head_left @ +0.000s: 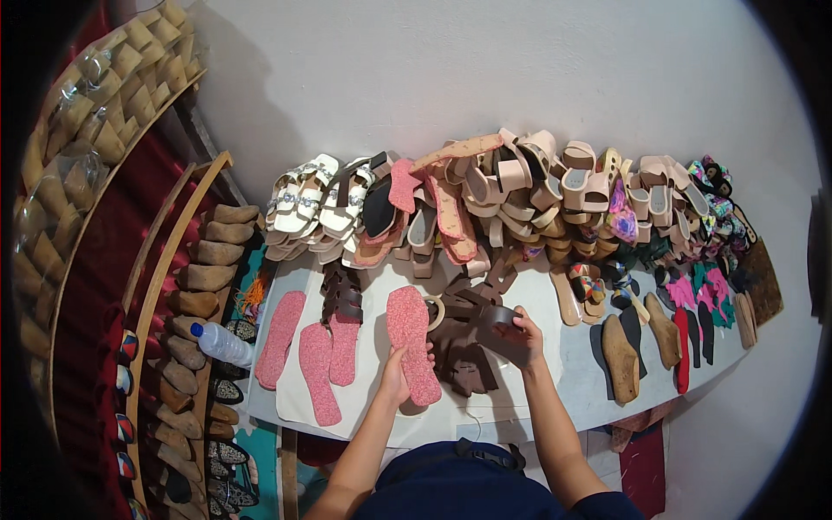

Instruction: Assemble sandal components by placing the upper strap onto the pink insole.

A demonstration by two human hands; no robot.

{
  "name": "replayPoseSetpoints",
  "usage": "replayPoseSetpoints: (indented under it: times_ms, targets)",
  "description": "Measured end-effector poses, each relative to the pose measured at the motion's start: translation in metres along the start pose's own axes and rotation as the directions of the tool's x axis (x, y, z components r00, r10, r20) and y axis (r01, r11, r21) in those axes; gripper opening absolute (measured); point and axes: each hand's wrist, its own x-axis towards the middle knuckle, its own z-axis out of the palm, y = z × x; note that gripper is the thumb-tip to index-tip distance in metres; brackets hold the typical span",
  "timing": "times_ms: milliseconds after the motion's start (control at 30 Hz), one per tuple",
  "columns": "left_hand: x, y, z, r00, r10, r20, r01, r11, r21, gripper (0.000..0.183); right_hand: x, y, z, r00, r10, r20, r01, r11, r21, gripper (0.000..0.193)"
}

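Observation:
In my left hand (397, 374) is a pink speckled insole (413, 334), held upright, thumb on its face and fingers behind. My right hand (528, 336) grips a dark brown shoe strap (496, 318), which curves into a loop. Between and below my hands lies a heap of brown straps (464, 362). A beige ring, perhaps a tape roll (436, 312), shows partly behind the insole. To the left, two pink insoles (281, 340) lie on the table, and a third insole (344, 355) has woven brown straps (341, 295) at its upper end.
Piled sandals (511, 186) line the table's far side along the wall. Wooden shoe lasts (620, 357) and dark sole pieces lie at right. On the left are a rack of lasts (205, 277), a clear water bottle (224, 343) and bagged wooden blocks (113, 87).

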Motion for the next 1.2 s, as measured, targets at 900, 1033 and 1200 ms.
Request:
replayPoseSetpoints:
  times_ms: [900,1033,1200]
  targets:
    - [-0.016,-0.003,-0.022,0.978,0.011,-0.21,-0.004,0.999,0.035,0.045,-0.01,0.03,0.0,0.963,0.263,-0.063,-0.071,0.021,-0.997,0.027]
    - [-0.015,-0.005,-0.02,0.982,-0.011,-0.188,0.018,0.999,0.036,0.046,-0.011,0.016,0.001,0.983,0.179,-0.046,-0.16,0.697,-0.699,0.027]
    - [-0.011,-0.009,-0.012,0.995,-0.037,-0.095,0.043,0.997,0.066,0.048,-0.005,0.013,0.003,0.991,0.107,-0.074,-0.131,0.823,-0.553,0.03]
